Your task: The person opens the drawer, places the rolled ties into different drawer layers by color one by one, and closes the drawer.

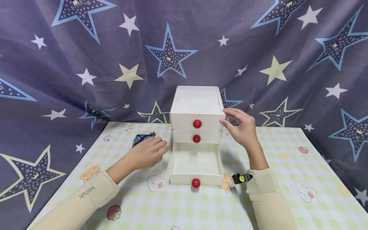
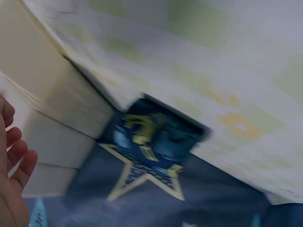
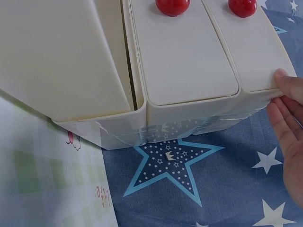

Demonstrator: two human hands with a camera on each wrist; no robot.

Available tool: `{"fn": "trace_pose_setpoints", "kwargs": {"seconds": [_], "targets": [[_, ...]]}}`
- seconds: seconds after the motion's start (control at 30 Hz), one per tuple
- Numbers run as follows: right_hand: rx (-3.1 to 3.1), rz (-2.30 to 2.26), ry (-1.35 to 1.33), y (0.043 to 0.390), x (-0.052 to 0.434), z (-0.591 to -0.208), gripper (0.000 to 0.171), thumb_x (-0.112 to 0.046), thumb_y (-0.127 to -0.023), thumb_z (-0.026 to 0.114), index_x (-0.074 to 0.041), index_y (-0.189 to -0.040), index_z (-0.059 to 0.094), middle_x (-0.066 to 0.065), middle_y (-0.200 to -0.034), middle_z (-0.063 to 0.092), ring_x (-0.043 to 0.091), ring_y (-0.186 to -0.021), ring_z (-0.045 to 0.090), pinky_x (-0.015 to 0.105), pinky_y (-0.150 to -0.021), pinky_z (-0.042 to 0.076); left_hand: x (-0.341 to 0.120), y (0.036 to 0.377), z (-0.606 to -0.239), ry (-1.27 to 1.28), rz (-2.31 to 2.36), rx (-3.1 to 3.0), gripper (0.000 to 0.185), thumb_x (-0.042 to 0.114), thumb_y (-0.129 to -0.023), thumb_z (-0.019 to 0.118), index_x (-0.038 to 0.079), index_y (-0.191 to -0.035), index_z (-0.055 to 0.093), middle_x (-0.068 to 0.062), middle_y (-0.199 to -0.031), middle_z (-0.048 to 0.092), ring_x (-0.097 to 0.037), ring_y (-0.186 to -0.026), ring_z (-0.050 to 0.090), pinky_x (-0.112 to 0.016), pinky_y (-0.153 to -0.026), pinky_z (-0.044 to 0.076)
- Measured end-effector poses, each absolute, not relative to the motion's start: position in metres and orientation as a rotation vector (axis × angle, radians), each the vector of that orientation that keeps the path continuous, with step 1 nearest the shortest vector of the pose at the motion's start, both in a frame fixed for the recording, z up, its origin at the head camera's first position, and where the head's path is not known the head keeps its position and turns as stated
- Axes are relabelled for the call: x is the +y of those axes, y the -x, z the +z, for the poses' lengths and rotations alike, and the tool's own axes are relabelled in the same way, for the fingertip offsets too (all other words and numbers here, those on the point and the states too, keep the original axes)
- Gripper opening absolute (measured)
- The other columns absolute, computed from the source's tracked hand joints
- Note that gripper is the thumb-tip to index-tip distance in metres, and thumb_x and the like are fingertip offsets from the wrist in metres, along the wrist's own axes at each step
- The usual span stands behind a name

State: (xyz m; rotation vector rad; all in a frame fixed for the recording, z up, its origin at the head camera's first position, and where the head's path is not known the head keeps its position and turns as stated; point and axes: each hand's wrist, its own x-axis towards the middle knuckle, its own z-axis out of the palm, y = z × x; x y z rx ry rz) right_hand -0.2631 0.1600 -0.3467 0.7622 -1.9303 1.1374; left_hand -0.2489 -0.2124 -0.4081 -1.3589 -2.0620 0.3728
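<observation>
A white drawer unit (image 1: 198,100) with red round knobs stands on the table. Its bottom drawer (image 1: 196,159) is pulled out and shows a bare white floor. My right hand (image 1: 241,126) holds the unit's upper right front corner. In the right wrist view, the thumb (image 3: 289,85) lies on the top drawer's front and the fingers rest along the side. Left of the open drawer, my left hand (image 1: 149,152) hovers with loosely bent fingers and nothing visible in them. Behind it lies a dark blue packet (image 1: 142,138); a yellow question mark shows on the packet (image 2: 158,137) in the left wrist view.
A checked cloth with cartoon prints covers the table (image 1: 155,207). Directly behind the table hangs a dark curtain (image 1: 201,64) with stars. Beside the right cuff is a small black item (image 1: 241,178) with a yellow mark.
</observation>
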Motion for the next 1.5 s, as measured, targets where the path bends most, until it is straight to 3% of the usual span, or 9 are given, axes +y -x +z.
{"fn": "trace_pose_setpoints", "kwargs": {"seconds": [0.27, 0.5, 0.77, 0.93, 1.27, 1.5], "targets": [[-1.922, 1.141, -0.773, 0.261, 0.159, -0.345, 0.034, 0.014, -0.077, 0.082, 0.013, -0.11, 0.072, 0.024, -0.112, 0.072, 0.04, -0.094, 0.072, 0.015, -0.094, 0.055, -0.254, 0.265, -0.422, 1.255, 0.289, -2.249, 0.028, 0.015, -0.089, 0.068, 0.003, -0.113, 0.065, -0.012, -0.107, 0.061, -0.032, -0.095, 0.057, -0.046, -0.079, 0.055], [-1.92, 1.151, -0.781, 0.261, 0.158, -0.345, 0.034, 0.014, -0.077, 0.082, 0.013, -0.11, 0.072, 0.025, -0.111, 0.072, 0.04, -0.093, 0.071, 0.016, -0.094, 0.056, -0.285, 0.275, -0.432, 1.141, 0.217, -2.353, 0.036, 0.015, -0.086, 0.077, 0.002, -0.117, 0.066, -0.012, -0.108, 0.063, -0.032, -0.094, 0.057, -0.045, -0.072, 0.054], [-1.923, 1.152, -0.775, 0.26, 0.16, -0.345, 0.034, 0.014, -0.078, 0.082, 0.013, -0.11, 0.072, 0.025, -0.112, 0.072, 0.04, -0.093, 0.071, 0.018, -0.094, 0.056, -0.298, 0.282, -0.439, 1.018, 0.206, -2.567, 0.067, 0.029, -0.085, 0.083, 0.0, -0.139, 0.057, -0.017, -0.13, 0.058, -0.037, -0.117, 0.055, -0.054, -0.098, 0.052], [-1.926, 1.15, -0.773, 0.26, 0.16, -0.345, 0.034, 0.014, -0.078, 0.082, 0.013, -0.11, 0.072, 0.025, -0.112, 0.072, 0.04, -0.094, 0.071, 0.017, -0.094, 0.056, -0.297, 0.285, -0.442, 0.986, 0.212, -2.624, 0.077, 0.028, -0.082, 0.087, -0.001, -0.144, 0.052, -0.019, -0.135, 0.055, -0.039, -0.122, 0.053, -0.055, -0.101, 0.05], [-1.923, 1.156, -0.776, 0.262, 0.161, -0.346, 0.034, 0.014, -0.078, 0.081, 0.013, -0.11, 0.072, 0.025, -0.112, 0.071, 0.04, -0.094, 0.071, 0.015, -0.094, 0.055, -0.286, 0.291, -0.446, 0.941, 0.172, -2.707, 0.074, 0.022, -0.081, 0.088, -0.005, -0.141, 0.051, -0.022, -0.134, 0.052, -0.039, -0.12, 0.052, -0.053, -0.104, 0.049], [-1.926, 1.149, -0.775, 0.262, 0.16, -0.346, 0.034, 0.014, -0.078, 0.082, 0.013, -0.11, 0.072, 0.025, -0.112, 0.071, 0.04, -0.094, 0.072, 0.015, -0.094, 0.055, -0.277, 0.297, -0.446, 0.89, 0.281, -2.753, 0.07, 0.023, -0.083, 0.086, -0.004, -0.138, 0.052, -0.022, -0.13, 0.052, -0.039, -0.115, 0.053, -0.052, -0.097, 0.053]]}}
